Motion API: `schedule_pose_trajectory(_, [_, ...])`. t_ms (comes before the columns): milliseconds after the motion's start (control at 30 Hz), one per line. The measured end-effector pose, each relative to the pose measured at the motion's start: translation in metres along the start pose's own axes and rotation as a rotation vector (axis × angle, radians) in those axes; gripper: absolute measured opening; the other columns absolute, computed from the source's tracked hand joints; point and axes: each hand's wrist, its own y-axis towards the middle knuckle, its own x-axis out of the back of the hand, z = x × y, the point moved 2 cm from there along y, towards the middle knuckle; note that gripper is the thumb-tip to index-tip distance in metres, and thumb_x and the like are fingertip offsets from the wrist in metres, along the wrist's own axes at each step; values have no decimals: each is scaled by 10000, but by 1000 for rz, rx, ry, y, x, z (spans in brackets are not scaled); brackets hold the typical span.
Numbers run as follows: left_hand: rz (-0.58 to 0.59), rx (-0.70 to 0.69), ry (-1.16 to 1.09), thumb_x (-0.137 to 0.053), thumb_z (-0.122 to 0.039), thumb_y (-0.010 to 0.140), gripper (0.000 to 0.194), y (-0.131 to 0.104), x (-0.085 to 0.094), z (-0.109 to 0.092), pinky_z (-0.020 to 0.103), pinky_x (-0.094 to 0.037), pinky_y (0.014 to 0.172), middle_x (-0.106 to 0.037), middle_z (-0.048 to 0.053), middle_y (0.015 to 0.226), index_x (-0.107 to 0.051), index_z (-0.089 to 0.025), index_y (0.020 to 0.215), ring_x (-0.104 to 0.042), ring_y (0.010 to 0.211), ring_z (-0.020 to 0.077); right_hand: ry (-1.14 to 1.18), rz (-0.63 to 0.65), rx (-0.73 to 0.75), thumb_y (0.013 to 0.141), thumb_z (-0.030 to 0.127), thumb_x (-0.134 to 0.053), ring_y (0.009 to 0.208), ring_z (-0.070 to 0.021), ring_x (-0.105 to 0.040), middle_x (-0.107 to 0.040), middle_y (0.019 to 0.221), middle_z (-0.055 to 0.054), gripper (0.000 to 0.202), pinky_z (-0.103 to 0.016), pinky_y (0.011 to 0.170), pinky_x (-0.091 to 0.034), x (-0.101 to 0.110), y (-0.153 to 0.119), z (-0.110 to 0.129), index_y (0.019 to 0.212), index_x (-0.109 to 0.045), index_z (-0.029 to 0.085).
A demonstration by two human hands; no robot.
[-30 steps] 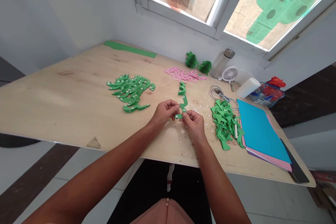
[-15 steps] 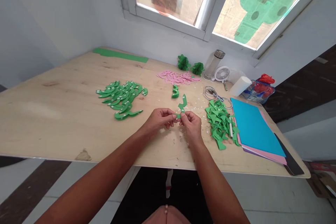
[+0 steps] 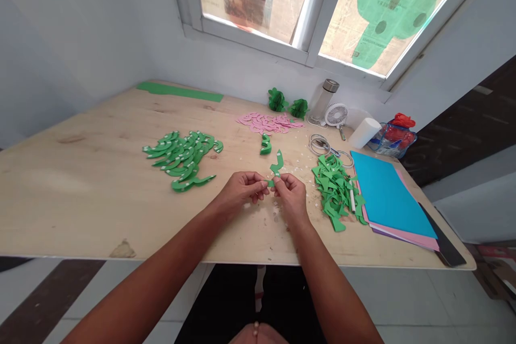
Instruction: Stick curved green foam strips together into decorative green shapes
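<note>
Between my two hands is a curved green paper cutout (image 3: pixel 277 164) with small white patches on it. My left hand (image 3: pixel 248 187) pinches its lower left end. The fingers of my right hand (image 3: pixel 291 192) are closed on the same piece, close beside the left fingertips. Just beyond it lies a small stack of green cutouts (image 3: pixel 265 145). Left of my hands, a spread of similar curved green cutouts (image 3: pixel 181 153) with white patches covers part of the table (image 3: pixel 100 193).
Green paper scraps (image 3: pixel 334 188) with a white pen (image 3: pixel 352 199) lie to the right, beside blue sheets (image 3: pixel 389 193). Rolls of tape (image 3: pixel 320 145), pink cutouts (image 3: pixel 268 122), a bottle (image 3: pixel 324 99), a small fan (image 3: pixel 336 114) and green paper ornaments (image 3: pixel 277 99) stand farther back.
The view has shifted slightly, so the table sits lower in it. Both hands keep hold of the same green cutout, with hardly any movement.
</note>
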Motion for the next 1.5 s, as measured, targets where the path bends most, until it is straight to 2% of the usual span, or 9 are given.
schedule_pose_trajectory(300, [45,5,18,-691,-360,684,229,0,-1,3,228,-435,469,-647,39,618,-629,-145,641,-526,482,106,-12,-29,20,689,388,-627,458,-83,-369,-460,479,62,224,-221,455,-274,3,2,1,660,-604,167])
schedule_pose_trajectory(567, [81,4,56,-677,-361,694,221,0,-2,5,216,-423,438,-656,44,611,-637,-147,654,-529,469,108,1,-67,50,688,404,-629,468,-74,-244,-334,479,72,251,-226,439,-190,4,1,1,618,-558,174])
schedule_pose_trajectory(767, [88,7,72,-677,-359,680,217,-1,-3,4,212,-418,429,-643,38,581,-637,-150,636,-525,460,108,-16,-92,67,683,423,-634,481,-78,-238,-306,484,70,333,-229,446,-193,5,0,2,535,-445,193])
schedule_pose_trajectory(1133, [110,34,63,-662,-354,694,214,-2,-2,3,213,-417,437,-636,38,600,-626,-147,653,-527,470,108,-35,-87,70,673,428,-651,471,-75,-228,-291,482,72,351,-232,440,-180,7,0,2,517,-442,192])
schedule_pose_trajectory(1233, [138,59,73,-678,-352,681,210,-3,0,2,215,-428,450,-645,47,646,-635,-147,695,-545,507,116,-34,-88,71,671,439,-652,474,-77,-231,-291,482,71,358,-231,441,-183,7,0,3,515,-446,191])
schedule_pose_trajectory(1333, [160,68,76,-704,-340,659,251,-4,1,0,221,-440,465,-648,51,674,-665,-149,817,-572,559,136,-39,-85,64,669,443,-652,475,-78,-223,-286,481,71,354,-233,443,-175,7,0,2,519,-455,191])
schedule_pose_trajectory(1500, [38,-38,76,-695,-321,685,214,-1,8,-2,223,-450,522,-675,52,782,-694,-168,835,-550,559,104,-28,-62,68,676,423,-655,471,-76,-219,-286,482,71,349,-235,448,-170,6,0,1,509,-455,190])
